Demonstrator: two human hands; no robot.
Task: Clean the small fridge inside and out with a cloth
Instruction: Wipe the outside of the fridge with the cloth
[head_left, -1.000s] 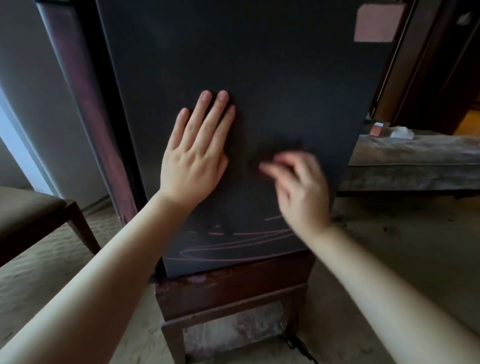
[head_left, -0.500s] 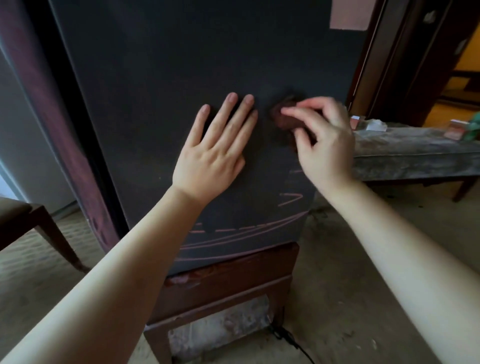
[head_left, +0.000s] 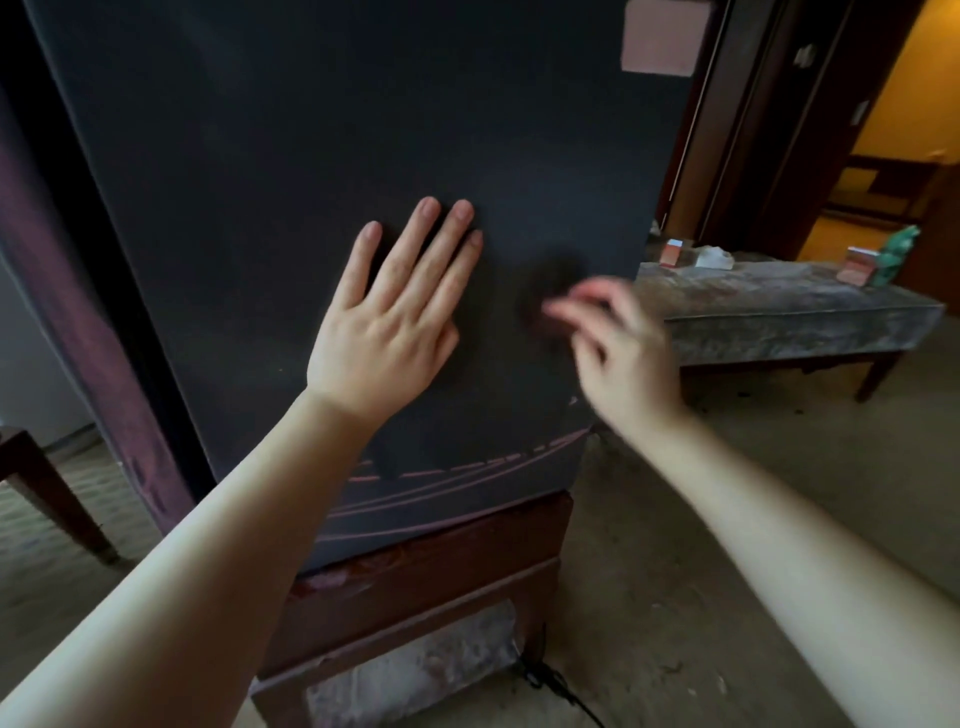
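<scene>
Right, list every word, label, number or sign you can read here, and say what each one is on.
No text can be read.
Pinkish label at the fridge's top corner: no print legible.
Two small boxes on the bench: print too small and blurred.
Pinkish curved lines low on the fridge: stripes, not letters.

Dim, soft light is leaving the fridge nearly black, while a warm yellow glow is coming from the doorway. The right hand and its cloth are smearing with motion blur, and edges are bowing near the corners.
</scene>
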